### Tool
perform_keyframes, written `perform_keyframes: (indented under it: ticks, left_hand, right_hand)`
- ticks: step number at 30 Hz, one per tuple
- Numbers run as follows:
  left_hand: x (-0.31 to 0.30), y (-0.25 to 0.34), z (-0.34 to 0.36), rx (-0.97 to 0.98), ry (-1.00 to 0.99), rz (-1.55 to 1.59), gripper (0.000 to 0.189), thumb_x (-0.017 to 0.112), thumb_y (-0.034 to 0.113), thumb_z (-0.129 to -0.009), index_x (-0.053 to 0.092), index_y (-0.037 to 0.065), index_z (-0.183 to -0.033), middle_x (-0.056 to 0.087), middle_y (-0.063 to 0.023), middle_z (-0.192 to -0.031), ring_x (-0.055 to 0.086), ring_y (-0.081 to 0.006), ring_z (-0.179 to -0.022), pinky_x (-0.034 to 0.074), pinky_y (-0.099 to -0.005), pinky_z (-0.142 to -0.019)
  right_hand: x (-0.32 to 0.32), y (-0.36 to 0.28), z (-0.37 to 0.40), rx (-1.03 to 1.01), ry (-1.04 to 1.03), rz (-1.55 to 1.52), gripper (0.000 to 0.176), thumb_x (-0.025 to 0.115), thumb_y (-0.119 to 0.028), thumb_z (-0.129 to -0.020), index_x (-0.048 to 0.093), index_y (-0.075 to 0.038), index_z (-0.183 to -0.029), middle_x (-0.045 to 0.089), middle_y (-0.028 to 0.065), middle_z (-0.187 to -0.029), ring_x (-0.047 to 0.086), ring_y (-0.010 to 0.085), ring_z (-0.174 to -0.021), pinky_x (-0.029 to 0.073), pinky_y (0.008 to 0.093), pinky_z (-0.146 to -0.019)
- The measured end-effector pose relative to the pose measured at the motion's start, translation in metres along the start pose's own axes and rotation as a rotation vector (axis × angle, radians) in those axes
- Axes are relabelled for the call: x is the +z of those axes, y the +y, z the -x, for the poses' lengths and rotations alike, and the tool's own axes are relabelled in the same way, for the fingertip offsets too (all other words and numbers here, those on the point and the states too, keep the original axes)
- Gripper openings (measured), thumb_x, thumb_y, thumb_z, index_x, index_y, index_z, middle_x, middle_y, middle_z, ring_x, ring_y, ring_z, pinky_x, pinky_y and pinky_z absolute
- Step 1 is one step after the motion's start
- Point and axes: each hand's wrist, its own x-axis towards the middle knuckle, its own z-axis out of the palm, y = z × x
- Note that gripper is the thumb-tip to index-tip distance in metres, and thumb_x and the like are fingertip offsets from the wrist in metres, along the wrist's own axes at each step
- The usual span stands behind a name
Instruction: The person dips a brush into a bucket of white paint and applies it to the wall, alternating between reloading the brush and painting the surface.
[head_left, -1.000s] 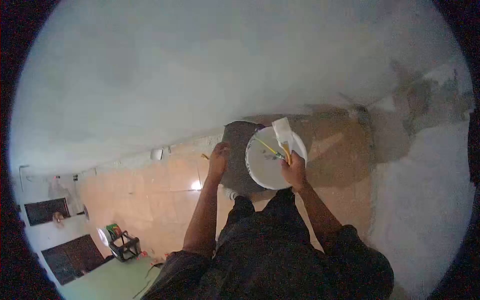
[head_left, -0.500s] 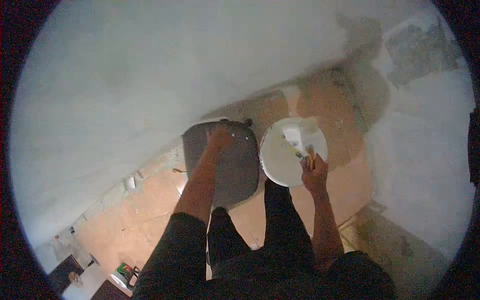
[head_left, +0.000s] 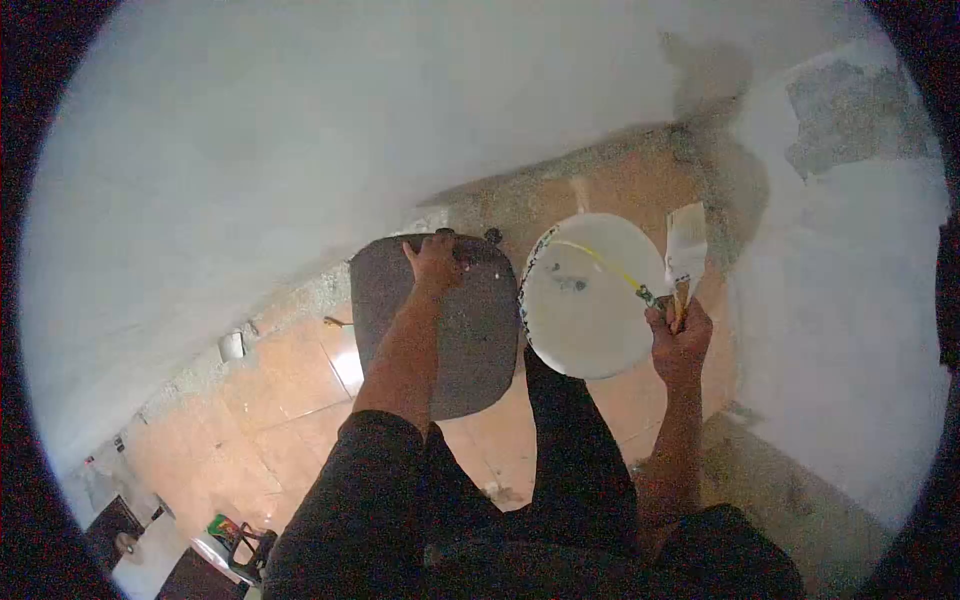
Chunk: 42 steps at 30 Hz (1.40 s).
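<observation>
My left hand [head_left: 436, 263] rests with its fingers spread on the far edge of a dark grey chair seat [head_left: 450, 340]. Right of the seat stands a round white bucket [head_left: 590, 320] with pale contents and a few dark specks. My right hand [head_left: 683, 335] is closed round the handle of a paintbrush [head_left: 686, 245], at the bucket's right side. The brush's whitish bristles point away from me. A thin yellow wire [head_left: 600, 258] with a green end runs from this hand over the bucket.
A pale wall [head_left: 250, 150] rises ahead, and another wall [head_left: 840, 270] stands at the right with a grey patch. Orange floor tiles [head_left: 240, 420] lie below. At the lower left are a green item [head_left: 224, 530] and dark furniture [head_left: 115, 535].
My right hand and the brush have moved right, from over the bucket to beside its right rim. My left hand stays on the seat, its fingers now more clearly visible.
</observation>
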Motion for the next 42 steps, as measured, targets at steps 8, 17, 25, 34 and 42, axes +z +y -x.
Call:
perform_keyframes:
  ticks: [8, 17, 25, 34, 42]
  left_hand:
    - [0.048, 0.008, 0.072, 0.015, 0.088, 0.01, 0.073, 0.069, 0.042, -0.076, 0.036, 0.018, -0.136, 0.037, -0.0024, -0.139, 0.034, -0.0244, -0.129, 0.009, -0.0669, -0.105]
    - [0.092, 0.003, 0.134, -0.063, 0.246, 0.055, 0.068, 0.07, 0.043, -0.073, 0.045, 0.013, -0.128, 0.041, -0.006, -0.136, 0.034, -0.0247, -0.129, 0.004, -0.0667, -0.105]
    - [0.082, 0.05, 0.143, -0.091, 0.076, 0.036, 0.071, 0.074, 0.035, -0.071, 0.042, 0.015, -0.132, 0.036, -0.0058, -0.141, 0.031, -0.0238, -0.132, 0.004, -0.0661, -0.106]
    - [0.069, 0.091, 0.158, 0.107, -0.058, 0.157, 0.066, 0.06, 0.028, -0.082, 0.03, 0.019, -0.14, 0.025, -0.0082, -0.148, 0.025, -0.026, -0.136, 0.011, -0.0667, -0.104]
    - [0.036, 0.114, 0.213, 0.353, -0.243, -0.04, 0.06, 0.062, 0.011, -0.077, 0.042, 0.014, -0.134, 0.04, -0.0105, -0.139, 0.038, -0.0263, -0.128, 0.027, -0.0563, -0.104]
  right_hand:
    - [-0.017, -0.03, 0.003, -0.016, 0.03, -0.084, 0.019, 0.071, -0.013, -0.076, 0.055, -0.004, -0.083, 0.058, 0.009, -0.069, 0.054, 0.0233, -0.058, 0.044, 0.0361, -0.059]
    - [-0.024, -0.022, 0.011, -0.056, 0.003, -0.212, 0.028, 0.071, -0.02, -0.079, 0.048, -0.006, -0.074, 0.045, 0.0029, -0.058, 0.042, 0.0161, -0.052, 0.039, 0.031, -0.053]
    - [-0.051, -0.029, -0.015, -0.168, -0.08, -0.331, 0.024, 0.07, -0.018, -0.079, 0.052, -0.003, -0.075, 0.05, 0.0061, -0.059, 0.048, 0.0152, -0.052, 0.041, 0.0301, -0.051]
    - [-0.113, -0.076, -0.028, -0.189, -0.197, -0.433, 0.026, 0.07, -0.008, -0.078, 0.045, -0.005, -0.072, 0.046, -0.0006, -0.062, 0.042, 0.0068, -0.059, 0.038, 0.0245, -0.054]
    - [-0.146, -0.05, -0.042, -0.412, -0.098, -0.496, 0.022, 0.07, -0.007, -0.077, 0.048, -0.003, -0.074, 0.052, 0.0041, -0.066, 0.048, 0.0115, -0.06, 0.043, 0.029, -0.058]
